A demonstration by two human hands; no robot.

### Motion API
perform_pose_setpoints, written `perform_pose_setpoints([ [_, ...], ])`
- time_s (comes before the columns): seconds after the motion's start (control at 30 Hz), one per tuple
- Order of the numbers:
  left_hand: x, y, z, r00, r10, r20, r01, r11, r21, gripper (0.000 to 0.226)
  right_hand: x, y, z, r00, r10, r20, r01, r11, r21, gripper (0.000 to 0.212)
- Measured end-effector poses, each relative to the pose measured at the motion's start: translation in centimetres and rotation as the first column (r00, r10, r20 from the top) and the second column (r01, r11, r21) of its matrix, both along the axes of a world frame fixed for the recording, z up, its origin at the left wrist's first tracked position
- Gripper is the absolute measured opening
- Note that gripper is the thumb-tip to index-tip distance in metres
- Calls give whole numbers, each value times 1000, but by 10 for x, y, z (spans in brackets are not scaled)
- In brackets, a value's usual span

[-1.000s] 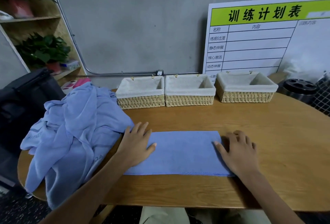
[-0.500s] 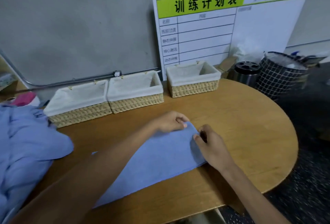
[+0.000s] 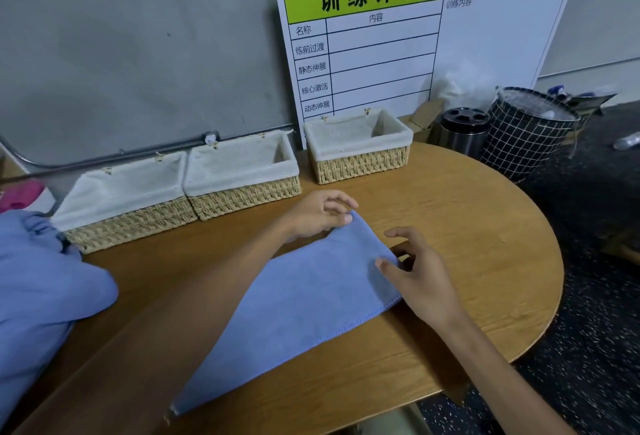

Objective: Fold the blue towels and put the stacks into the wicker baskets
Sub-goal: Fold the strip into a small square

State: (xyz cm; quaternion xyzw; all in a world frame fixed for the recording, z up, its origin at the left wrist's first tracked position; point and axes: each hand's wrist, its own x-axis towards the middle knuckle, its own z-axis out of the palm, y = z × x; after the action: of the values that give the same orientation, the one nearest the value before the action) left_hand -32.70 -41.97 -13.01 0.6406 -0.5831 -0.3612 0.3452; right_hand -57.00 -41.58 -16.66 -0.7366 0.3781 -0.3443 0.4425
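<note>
Blue towel (image 3: 311, 303) far end: left hand (image 3: 313, 216) pinches corner; right hand (image 3: 420, 278) seemingly pinches other.

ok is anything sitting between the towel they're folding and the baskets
Nothing visible does. Only bare wooden table lies between the blue towel and the three wicker baskets, and all three look empty.

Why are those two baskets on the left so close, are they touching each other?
Touching. In the head view, the left basket and the middle basket press side by side, their white liners and woven walls meeting with no gap.
</note>
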Motion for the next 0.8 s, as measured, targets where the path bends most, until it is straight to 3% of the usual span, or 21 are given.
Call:
perform_pose_setpoints([
  [0.23, 18, 48, 34, 961, 120, -250, -125, 992, -6, 25, 25, 39, 30, 982, 11, 189, 12, 993, -119, 41],
  [0.4, 45, 102, 60, 864, 163, -477, -167, 985, 34, 42, 58, 81, 50, 973, 153, 171, -99, 953, -287, 45],
  [0.5, 64, 138, 72, 855, 206, -477, -215, 976, 36, 62, 82, 108, 52, 956, 252, 147, -194, 927, -322, 44],
  [0.63, 86, 183, 74, 857, 253, -448, -275, 961, 17, 72, 112, 141, 45, 941, 309, 137, -247, 905, -345, 40],
  [0.8, 111, 232, 53, 862, 356, -361, -367, 929, 39, 83, 140, 174, 30, 920, 393, -10, -367, 849, -381, 33],
])
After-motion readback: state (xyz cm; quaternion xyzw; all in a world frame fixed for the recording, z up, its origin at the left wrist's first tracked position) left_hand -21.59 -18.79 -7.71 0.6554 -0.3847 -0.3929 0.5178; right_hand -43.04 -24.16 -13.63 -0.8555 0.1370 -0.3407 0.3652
